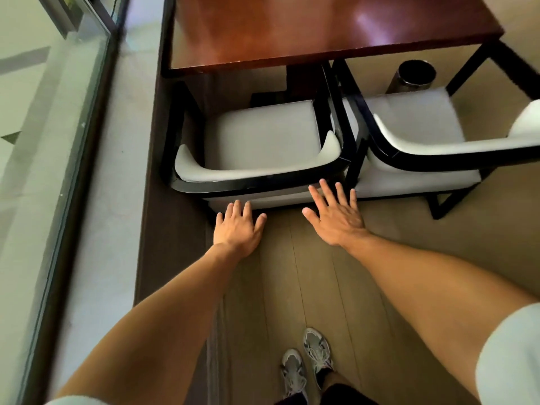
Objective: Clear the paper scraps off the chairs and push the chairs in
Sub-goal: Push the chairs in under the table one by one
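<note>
Two black-framed chairs with grey cushions stand side by side at a reddish wooden table (292, 39). The left chair (257, 135) has its seat front tucked under the table edge. The right chair (415, 118) stands at the table's corner, angled slightly. Both seats show no paper scraps. My left hand (238, 226) is flat with straight fingers, fingertips at the lower back of the left chair. My right hand (336, 211) is spread open, its fingertips at the back of the same chair near its right rear corner.
A dark round bin (412, 76) stands on the floor beyond the right chair. A glass partition with a dark frame (73, 171) runs along the left. My feet in grey sneakers (306, 366) stand on pale floorboards behind the chairs.
</note>
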